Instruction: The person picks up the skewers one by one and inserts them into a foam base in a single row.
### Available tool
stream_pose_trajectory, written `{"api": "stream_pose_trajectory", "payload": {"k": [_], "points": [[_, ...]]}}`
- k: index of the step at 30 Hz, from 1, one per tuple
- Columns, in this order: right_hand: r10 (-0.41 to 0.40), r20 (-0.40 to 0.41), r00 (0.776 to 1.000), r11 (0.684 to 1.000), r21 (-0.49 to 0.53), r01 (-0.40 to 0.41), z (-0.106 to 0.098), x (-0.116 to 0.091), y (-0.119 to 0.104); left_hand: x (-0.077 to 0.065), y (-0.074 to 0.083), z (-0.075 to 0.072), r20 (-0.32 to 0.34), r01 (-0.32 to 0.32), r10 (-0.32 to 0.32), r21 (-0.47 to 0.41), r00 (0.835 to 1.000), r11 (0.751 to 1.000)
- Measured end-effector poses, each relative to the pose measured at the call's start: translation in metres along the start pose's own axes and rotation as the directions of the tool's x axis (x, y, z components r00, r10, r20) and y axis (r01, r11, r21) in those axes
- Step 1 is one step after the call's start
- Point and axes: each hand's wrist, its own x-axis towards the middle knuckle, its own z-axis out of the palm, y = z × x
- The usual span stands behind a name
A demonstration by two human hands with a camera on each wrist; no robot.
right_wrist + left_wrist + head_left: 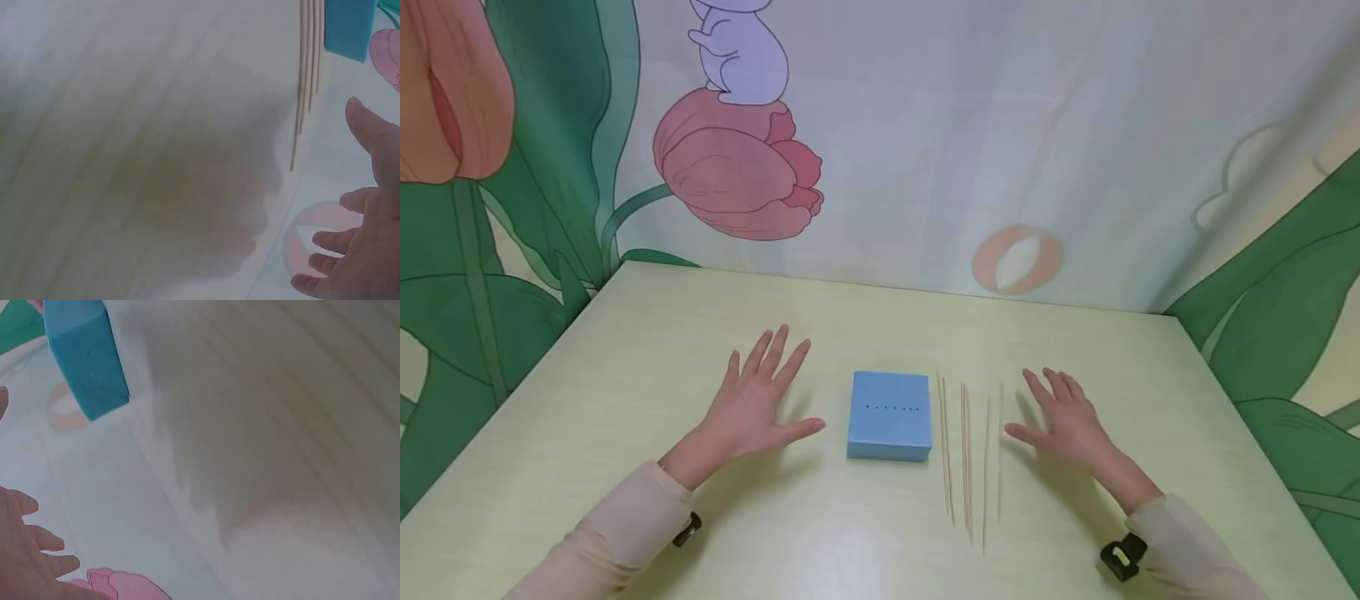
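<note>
- While both hands are held above the pale bench (775, 533), neither grips anything.
- Left hand (748, 408): fingers straight and spread, thumb pointing toward the blue block (890, 412), near it but apart.
- Right hand (1066, 421): fingers extended, thumb stretched toward the thin wooden sticks (967, 467), its tip just beside the outermost one as the head view shows it.
- The blue block lies flat on the bench between the two hands, a row of small dark marks across its top; whether these are holes or printed dots is hard to say.
- The sticks lie roughly parallel between the block and the right hand, their length running away from the person; the palest blend into the bench, so their number is uncertain.
- Light sleeves (636, 517) cover both forearms, with a black device (1124, 557) at the right wrist.
- Behind the bench hangs a pale curtain (910, 150) printed with a pink tulip (730, 167).
</note>
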Motion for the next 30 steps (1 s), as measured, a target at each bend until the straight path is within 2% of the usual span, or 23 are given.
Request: {"api": "stream_pose_trajectory", "payload": {"k": [5,10,16,21,25,30], "points": [[-0.016,0.04,0.999,1.0,0.01,0.016,0.008,0.007,0.006,0.008,0.007,0.004,0.043,-0.077,0.078,-0.027,0.996,0.997],[-0.037,0.054,0.998,0.999,0.028,0.035,0.014,0.013,0.007,0.018,0.011,0.014,0.123,-0.13,0.136,-0.054,0.983,0.99],[-0.029,0.091,0.995,0.996,0.092,0.021,0.014,0.021,0.01,0.027,0.016,0.022,0.236,-0.148,0.177,-0.136,0.956,0.98],[-0.021,0.168,0.985,0.982,0.186,-0.011,0.014,0.027,0.014,0.033,0.018,0.024,0.304,-0.135,0.186,-0.181,0.934,0.974],[-0.01,0.222,0.975,0.975,0.218,-0.04,0.015,0.03,0.015,0.035,0.019,0.026,0.316,-0.146,0.2,-0.186,0.927,0.972],[0.012,0.236,0.972,0.977,0.206,-0.062,0.017,0.033,0.015,0.035,0.018,0.028,0.301,-0.161,0.218,-0.204,0.928,0.966]]}}
